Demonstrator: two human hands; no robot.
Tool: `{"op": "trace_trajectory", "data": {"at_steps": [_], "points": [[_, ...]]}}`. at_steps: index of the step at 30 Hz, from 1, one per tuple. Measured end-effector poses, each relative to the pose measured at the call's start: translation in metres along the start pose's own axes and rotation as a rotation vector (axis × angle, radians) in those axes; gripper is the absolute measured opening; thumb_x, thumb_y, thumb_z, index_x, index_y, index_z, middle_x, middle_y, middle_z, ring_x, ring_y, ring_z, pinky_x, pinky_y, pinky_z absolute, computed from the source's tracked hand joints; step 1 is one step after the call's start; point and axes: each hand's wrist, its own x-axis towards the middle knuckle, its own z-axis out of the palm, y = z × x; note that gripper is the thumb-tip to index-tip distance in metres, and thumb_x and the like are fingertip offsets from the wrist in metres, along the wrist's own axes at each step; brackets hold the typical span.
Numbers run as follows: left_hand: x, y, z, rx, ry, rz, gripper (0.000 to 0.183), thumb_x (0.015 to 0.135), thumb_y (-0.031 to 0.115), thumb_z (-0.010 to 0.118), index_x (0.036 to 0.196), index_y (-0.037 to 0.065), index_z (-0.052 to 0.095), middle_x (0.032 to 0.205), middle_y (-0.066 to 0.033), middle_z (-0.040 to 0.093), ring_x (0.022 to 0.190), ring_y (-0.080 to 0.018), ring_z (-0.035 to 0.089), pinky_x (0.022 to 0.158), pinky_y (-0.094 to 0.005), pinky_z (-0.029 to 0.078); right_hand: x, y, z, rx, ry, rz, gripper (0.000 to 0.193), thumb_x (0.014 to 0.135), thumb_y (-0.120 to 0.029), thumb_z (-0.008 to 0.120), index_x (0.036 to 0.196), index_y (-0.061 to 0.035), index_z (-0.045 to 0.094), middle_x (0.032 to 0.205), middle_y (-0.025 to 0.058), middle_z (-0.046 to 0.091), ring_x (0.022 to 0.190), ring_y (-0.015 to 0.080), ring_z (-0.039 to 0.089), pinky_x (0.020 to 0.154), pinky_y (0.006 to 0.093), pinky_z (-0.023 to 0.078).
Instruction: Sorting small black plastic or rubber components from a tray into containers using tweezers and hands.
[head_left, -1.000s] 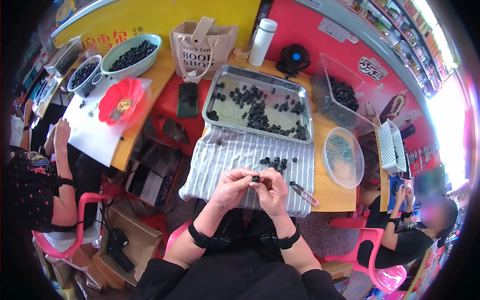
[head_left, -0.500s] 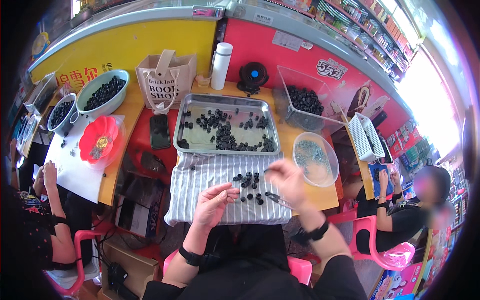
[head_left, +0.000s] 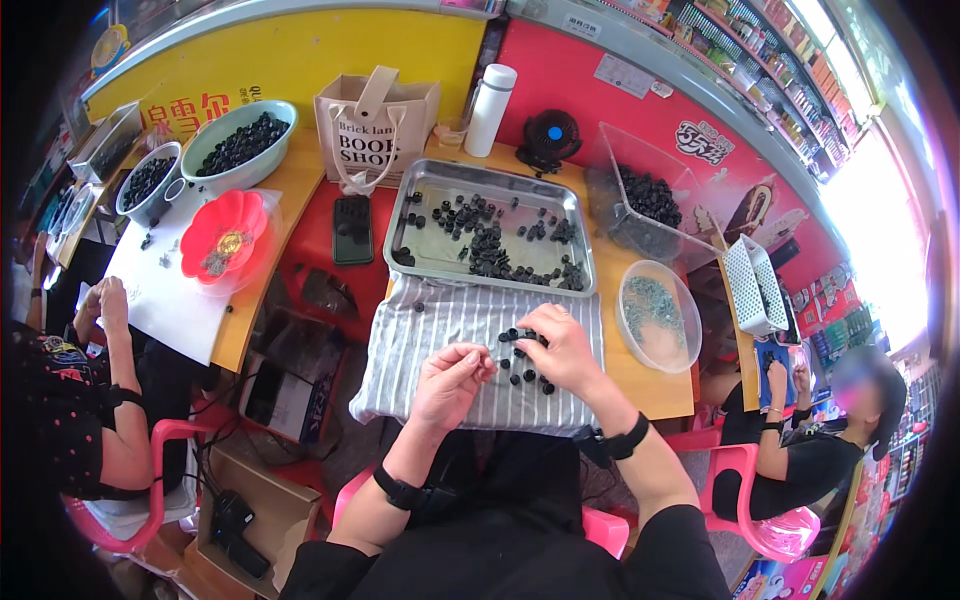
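My left hand (head_left: 452, 388) hovers over the striped grey cloth (head_left: 410, 350), its thumb and forefinger pressed together; whatever they hold is too small to make out. My right hand (head_left: 562, 348) reaches down into a loose cluster of small black round parts (head_left: 515, 378) on the cloth. Its fingertips close around one black part (head_left: 541, 341) at the cluster's upper side. Just beyond the cloth stands a shallow metal tray (head_left: 420, 255) with many more such black parts scattered in it. One single part (head_left: 418, 307) lies apart near the cloth's upper left.
Right of the cloth is a round clear tub (head_left: 657, 345) of small greyish pieces. Behind it stands a clear bin (head_left: 650, 205) of black parts. A fan (head_left: 550, 138), white bottle (head_left: 491, 112), tote bag (head_left: 375, 130) and phone (head_left: 352, 230) line the back and left. People sit on both sides.
My right hand, blurred before, has come down onto the black parts. A thin tool seen beside it earlier is out of sight. My left fingers have drawn together. The whole view has shifted.
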Motion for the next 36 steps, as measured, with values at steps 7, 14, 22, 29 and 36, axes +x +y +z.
{"op": "trace_trajectory", "data": {"at_steps": [7,14,22,29,36], "points": [[0.000,-0.001,0.002,0.004,-0.011,-0.014,0.013,0.095,0.007,0.060,0.103,-0.001,0.067,0.093,-0.0089,0.067,0.088,-0.0177,0.064,0.080,-0.0291,0.050,0.014,0.002,0.020,-0.293,-0.078,0.012,0.018,0.072,-0.009,0.068,0.089,-0.0051,0.066,0.089,0.0112,0.063,0.090,0.0336,0.058,0.077,0.0437,0.046],[0.000,-0.003,0.002,0.049,0.010,0.014,0.013,0.094,0.004,0.060,0.105,-0.001,0.066,0.095,-0.0092,0.068,0.087,-0.0163,0.064,0.078,-0.0276,0.051,-0.015,-0.026,0.014,0.208,0.167,0.081,0.017,0.070,-0.001,0.071,0.085,-0.0028,0.063,0.081,0.0110,0.062,0.079,0.0302,0.059,0.070,0.0396,0.047],[0.001,-0.001,-0.006,0.140,-0.116,-0.123,0.019,0.093,0.001,0.060,0.110,-0.005,0.066,0.108,-0.0144,0.068,0.097,-0.0210,0.066,0.082,-0.0343,0.056,-0.048,-0.058,0.036,-0.008,0.446,-0.170,0.022,0.066,0.002,0.075,0.086,-0.0017,0.067,0.087,0.0085,0.066,0.075,0.0263,0.060,0.065,0.0354,0.048],[-0.001,0.002,0.002,0.149,-0.095,-0.137,0.018,0.091,0.000,0.062,0.108,-0.004,0.068,0.106,-0.0137,0.069,0.092,-0.0201,0.067,0.083,-0.0322,0.054,-0.050,-0.056,0.039,-0.114,0.459,-0.194,0.024,0.068,-0.002,0.076,0.090,-0.0005,0.068,0.092,0.0091,0.065,0.077,0.0263,0.060,0.066,0.0364,0.049],[0.000,0.005,-0.008,0.052,-0.034,-0.037,0.021,0.086,-0.002,0.066,0.107,-0.002,0.069,0.107,-0.0140,0.069,0.099,-0.0210,0.065,0.089,-0.0333,0.051,-0.066,-0.027,0.003,0.258,0.462,0.269,0.017,0.077,0.006,0.067,0.093,0.0010,0.066,0.094,0.0120,0.064,0.084,0.0276,0.064,0.072,0.0349,0.051]]}}
